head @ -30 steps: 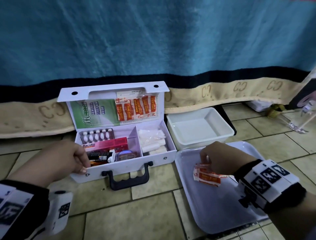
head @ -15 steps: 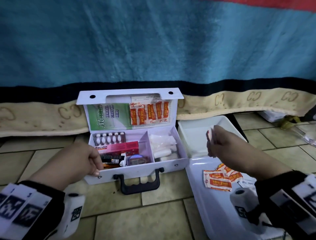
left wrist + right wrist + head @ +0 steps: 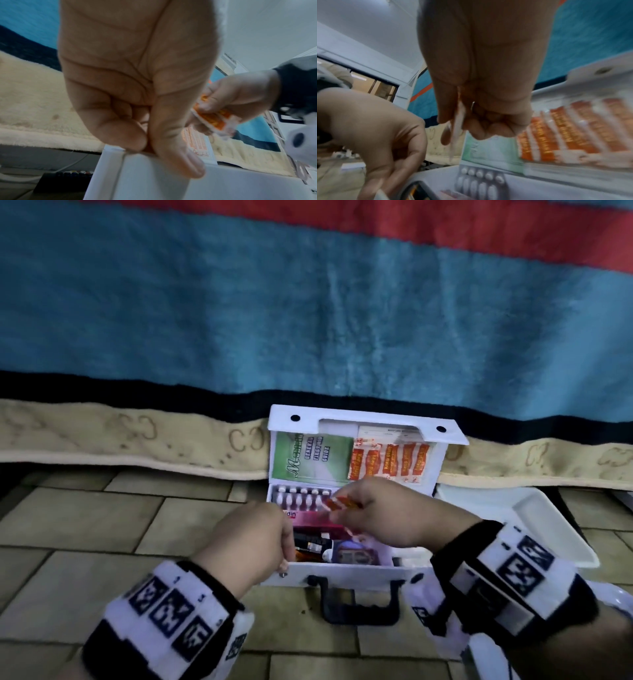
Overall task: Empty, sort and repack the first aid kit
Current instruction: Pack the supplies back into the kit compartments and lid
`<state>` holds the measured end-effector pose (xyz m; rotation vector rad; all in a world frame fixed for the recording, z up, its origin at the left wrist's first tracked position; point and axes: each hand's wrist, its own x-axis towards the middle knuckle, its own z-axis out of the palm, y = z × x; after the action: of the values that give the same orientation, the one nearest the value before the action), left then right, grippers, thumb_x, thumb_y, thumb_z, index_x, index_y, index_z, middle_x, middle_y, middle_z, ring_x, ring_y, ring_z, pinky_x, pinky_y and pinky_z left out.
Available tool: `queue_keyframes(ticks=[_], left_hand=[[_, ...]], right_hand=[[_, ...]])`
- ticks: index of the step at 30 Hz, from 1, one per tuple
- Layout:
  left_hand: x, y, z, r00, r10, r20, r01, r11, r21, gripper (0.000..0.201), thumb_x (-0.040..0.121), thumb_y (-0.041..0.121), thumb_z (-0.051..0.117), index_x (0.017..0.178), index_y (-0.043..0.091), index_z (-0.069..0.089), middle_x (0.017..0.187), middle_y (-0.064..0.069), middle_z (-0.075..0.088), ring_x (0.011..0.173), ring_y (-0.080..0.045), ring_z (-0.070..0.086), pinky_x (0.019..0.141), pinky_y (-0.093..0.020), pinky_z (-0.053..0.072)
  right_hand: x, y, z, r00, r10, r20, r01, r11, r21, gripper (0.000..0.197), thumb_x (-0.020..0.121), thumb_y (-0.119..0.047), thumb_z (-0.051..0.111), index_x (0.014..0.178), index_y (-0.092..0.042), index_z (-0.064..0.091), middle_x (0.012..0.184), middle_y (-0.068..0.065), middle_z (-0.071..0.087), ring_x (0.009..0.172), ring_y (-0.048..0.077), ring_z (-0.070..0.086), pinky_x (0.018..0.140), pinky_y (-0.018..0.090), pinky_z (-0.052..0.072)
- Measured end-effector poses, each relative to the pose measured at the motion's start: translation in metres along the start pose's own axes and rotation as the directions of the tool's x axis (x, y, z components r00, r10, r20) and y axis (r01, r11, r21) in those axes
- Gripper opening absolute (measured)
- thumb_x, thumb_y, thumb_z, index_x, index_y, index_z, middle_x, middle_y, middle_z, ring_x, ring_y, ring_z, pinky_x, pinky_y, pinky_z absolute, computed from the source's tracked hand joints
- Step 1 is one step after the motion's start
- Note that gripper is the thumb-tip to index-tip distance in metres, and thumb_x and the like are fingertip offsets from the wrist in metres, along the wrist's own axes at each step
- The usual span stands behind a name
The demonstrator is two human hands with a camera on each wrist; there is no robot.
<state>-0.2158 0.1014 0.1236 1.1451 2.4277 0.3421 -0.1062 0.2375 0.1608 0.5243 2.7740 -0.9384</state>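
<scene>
White plastic, the first aid kit (image 3: 346,571) stands open on the tiled floor (image 3: 102,525), its lid (image 3: 363,440) propped upright against a blue blanket (image 3: 308,320). The left hand (image 3: 253,542) grips the kit's front left corner, thumb on the front wall and fingers curled over the rim. The right hand (image 3: 394,515) hovers over the kit's compartments and pinches an orange-and-white plaster strip (image 3: 339,503) between thumb and fingers, seen edge-on in the right wrist view. Inside the lid sit a green first aid guide (image 3: 308,457) and a sheet of orange plasters (image 3: 388,462). Below lie a blister pack of white tablets (image 3: 301,496), a pink box (image 3: 315,522) and some darker items too blurred to name. A white tray (image 3: 534,518) rests just right of the kit; a black handle (image 3: 359,601) hangs from the front wall
</scene>
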Motion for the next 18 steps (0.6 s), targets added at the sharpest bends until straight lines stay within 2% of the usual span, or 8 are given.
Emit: queue_keyframes(ticks=[2, 6, 8, 10, 11, 14, 16, 18], left_hand=[[0.0, -0.002, 0.001, 1.0, 0.008, -0.013, -0.009, 1.0, -0.012, 0.021, 0.073, 0.007, 0.07, 0.062, 0.024, 0.069, 0.063, 0.006, 0.069, 0.07, -0.005, 0.068, 0.062, -0.019, 0.051], [0.001, -0.004, 0.0, 1.0, -0.005, 0.019, 0.006, 0.999, -0.049, 0.015, 0.073, 0.006, 0.071, 0.069, 0.02, 0.073, 0.066, 0.007, 0.071, 0.07, -0.006, 0.068, 0.067, -0.022, 0.053], [0.001, -0.006, 0.0, 0.999, 0.044, -0.011, -0.044, 0.999, -0.026, 0.017, 0.072, 0.006, 0.068, 0.063, 0.021, 0.069, 0.067, 0.006, 0.07, 0.074, -0.008, 0.069, 0.075, -0.026, 0.057], [0.0, -0.007, 0.0, 0.995, 0.092, -0.028, -0.092, 0.996, 0.0, 0.021, 0.073, 0.007, 0.062, 0.059, 0.023, 0.065, 0.063, 0.006, 0.064, 0.078, -0.01, 0.07, 0.079, -0.029, 0.057], [0.0, -0.008, 0.0, 0.993, 0.112, -0.033, -0.111, 0.994, 0.008, 0.02, 0.073, 0.008, 0.061, 0.062, 0.023, 0.067, 0.059, 0.008, 0.06, 0.079, -0.01, 0.07, 0.079, -0.028, 0.056], [-0.001, -0.009, -0.002, 0.988, 0.147, -0.047, -0.147, 0.989, 0.008, 0.018, 0.073, 0.008, 0.062, 0.066, 0.023, 0.07, 0.054, 0.01, 0.054, 0.08, -0.009, 0.069, 0.079, -0.028, 0.056], [-0.001, -0.011, -0.001, 0.987, 0.154, -0.047, -0.155, 0.988, -0.001, 0.019, 0.074, 0.009, 0.06, 0.063, 0.024, 0.066, 0.058, 0.008, 0.057, 0.08, -0.009, 0.069, 0.079, -0.027, 0.056], [-0.001, -0.013, 0.0, 0.987, 0.149, -0.053, -0.15, 0.989, -0.015, 0.02, 0.073, 0.007, 0.059, 0.067, 0.023, 0.069, 0.061, 0.007, 0.059, 0.079, -0.008, 0.069, 0.08, -0.027, 0.056]], right_hand=[[0.02, -0.014, 0.0, 0.999, -0.013, -0.039, 0.012, 0.999, -0.031, 0.027, 0.088, -0.028, 0.064, 0.063, -0.016, 0.06, 0.057, -0.003, 0.058, 0.048, 0.006, 0.048, 0.052, 0.024, 0.04], [0.057, -0.035, -0.006, 0.977, -0.089, -0.195, 0.084, 0.996, -0.03, 0.009, 0.084, -0.018, 0.069, 0.075, -0.018, 0.072, 0.074, -0.003, 0.07, 0.061, 0.006, 0.059, 0.062, 0.025, 0.051], [0.071, -0.04, -0.016, 0.898, -0.155, -0.411, 0.162, 0.987, -0.018, 0.013, 0.086, -0.008, 0.064, 0.082, -0.014, 0.075, 0.08, -0.001, 0.07, 0.065, 0.002, 0.059, 0.061, 0.014, 0.045], [0.08, -0.041, -0.029, 0.776, -0.134, -0.616, 0.232, 0.969, 0.082, 0.014, 0.087, -0.004, 0.06, 0.086, -0.008, 0.074, 0.089, 0.005, 0.071, 0.077, 0.009, 0.064, 0.069, 0.016, 0.048], [0.082, -0.039, -0.034, 0.743, -0.101, -0.662, 0.252, 0.958, 0.136, 0.014, 0.087, -0.003, 0.06, 0.084, -0.008, 0.072, 0.089, 0.006, 0.071, 0.078, 0.01, 0.065, 0.071, 0.018, 0.05], [0.084, -0.036, -0.039, 0.729, -0.124, -0.673, 0.225, 0.972, 0.065, 0.016, 0.087, -0.004, 0.061, 0.082, -0.015, 0.073, 0.087, 0.002, 0.071, 0.076, 0.003, 0.064, 0.074, 0.014, 0.048], [0.082, -0.034, -0.038, 0.722, -0.206, -0.66, 0.197, 0.976, -0.089, 0.019, 0.085, -0.003, 0.061, 0.085, -0.015, 0.075, 0.093, 0.002, 0.071, 0.085, 0.01, 0.064, 0.08, 0.014, 0.046], [0.08, -0.03, -0.036, 0.741, -0.257, -0.621, 0.146, 0.963, -0.225, 0.019, 0.084, -0.003, 0.061, 0.086, -0.014, 0.076, 0.094, 0.005, 0.069, 0.085, 0.016, 0.063, 0.077, 0.008, 0.043]])
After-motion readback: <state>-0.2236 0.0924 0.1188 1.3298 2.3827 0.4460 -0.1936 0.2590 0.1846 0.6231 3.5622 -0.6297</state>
